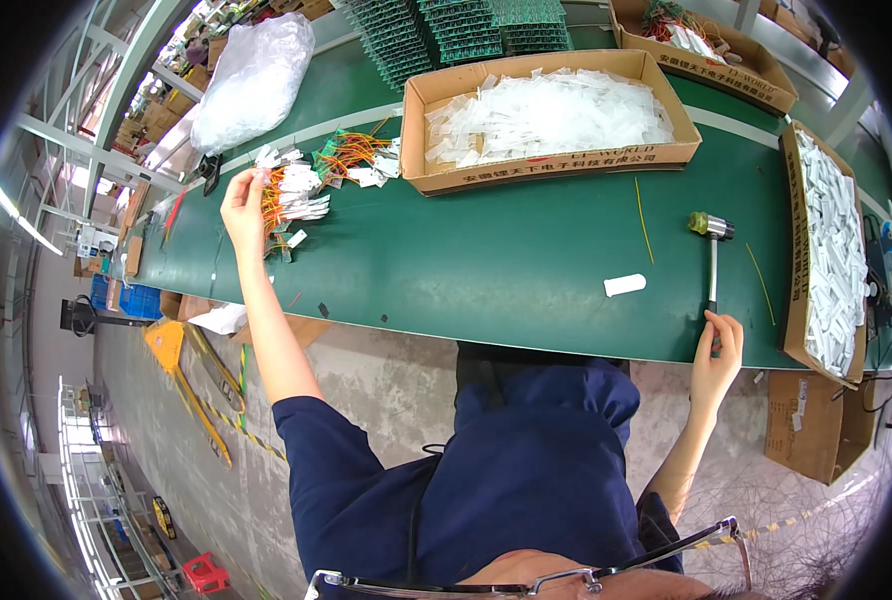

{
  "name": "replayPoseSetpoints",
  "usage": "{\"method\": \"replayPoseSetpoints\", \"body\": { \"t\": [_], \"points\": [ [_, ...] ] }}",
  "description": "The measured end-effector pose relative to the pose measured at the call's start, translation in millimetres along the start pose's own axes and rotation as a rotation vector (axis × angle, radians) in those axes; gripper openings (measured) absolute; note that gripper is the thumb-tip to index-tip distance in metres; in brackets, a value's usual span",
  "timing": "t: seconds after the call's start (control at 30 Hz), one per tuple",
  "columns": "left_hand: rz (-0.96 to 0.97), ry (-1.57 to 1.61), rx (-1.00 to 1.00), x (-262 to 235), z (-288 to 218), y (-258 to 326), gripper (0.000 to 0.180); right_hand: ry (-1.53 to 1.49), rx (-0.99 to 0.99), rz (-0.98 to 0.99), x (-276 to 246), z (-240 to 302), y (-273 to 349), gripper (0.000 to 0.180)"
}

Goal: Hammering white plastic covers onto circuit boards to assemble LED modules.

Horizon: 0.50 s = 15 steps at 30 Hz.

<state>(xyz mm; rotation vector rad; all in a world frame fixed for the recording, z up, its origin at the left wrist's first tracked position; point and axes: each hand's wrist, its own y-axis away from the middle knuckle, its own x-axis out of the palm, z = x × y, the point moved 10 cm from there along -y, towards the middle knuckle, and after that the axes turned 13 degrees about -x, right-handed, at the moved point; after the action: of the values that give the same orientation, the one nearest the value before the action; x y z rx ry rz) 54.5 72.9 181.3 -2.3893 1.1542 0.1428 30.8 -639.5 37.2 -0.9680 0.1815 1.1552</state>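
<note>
On the left of the green table, my left hand is at the edge of a pile of white pieces with orange and yellow wires. Its fingertips are pinched together, and what is between them is too small to make out. At the right, my right hand has its fingers closed on the black handle end of a hammer. The hammer lies with its yellowish and black head pointing away from me. Left of it is a white, round-ended plastic piece.
A cardboard box of translucent white pieces stands at the back middle. Another box with white plastic parts is at the right edge. Stacked green circuit boards and a clear plastic bag are behind. Loose yellow wires lie about.
</note>
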Motion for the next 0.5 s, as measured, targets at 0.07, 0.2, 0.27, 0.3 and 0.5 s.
{"method": "replayPoseSetpoints", "body": {
  "t": [0.07, 0.2, 0.27, 0.3, 0.5],
  "points": [
    [-0.008, -0.012, -0.022, -0.2, -2.0, -2.7, 0.012, 0.007, 0.002, 0.000, -0.8, 0.3, -0.4, 0.015],
    [-0.087, -0.003, 0.061, -27.7, -16.5, -14.4, 0.011, 0.014, 0.008, 0.004, 1.4, -1.0, -0.7, 0.015],
    [-0.151, -0.022, 0.085, -39.2, -25.8, -15.1, 0.012, 0.008, 0.001, 0.007, 1.2, -1.3, -0.3, 0.014],
    [-0.155, -0.030, 0.090, -42.3, -30.7, -16.6, 0.012, 0.007, -0.003, 0.006, 1.5, -0.9, 0.1, 0.014],
    [-0.157, 0.023, 0.171, -47.8, -70.5, -16.2, 0.014, 0.003, -0.026, 0.010, 2.0, -3.8, 0.8, 0.014]
  ]
}}
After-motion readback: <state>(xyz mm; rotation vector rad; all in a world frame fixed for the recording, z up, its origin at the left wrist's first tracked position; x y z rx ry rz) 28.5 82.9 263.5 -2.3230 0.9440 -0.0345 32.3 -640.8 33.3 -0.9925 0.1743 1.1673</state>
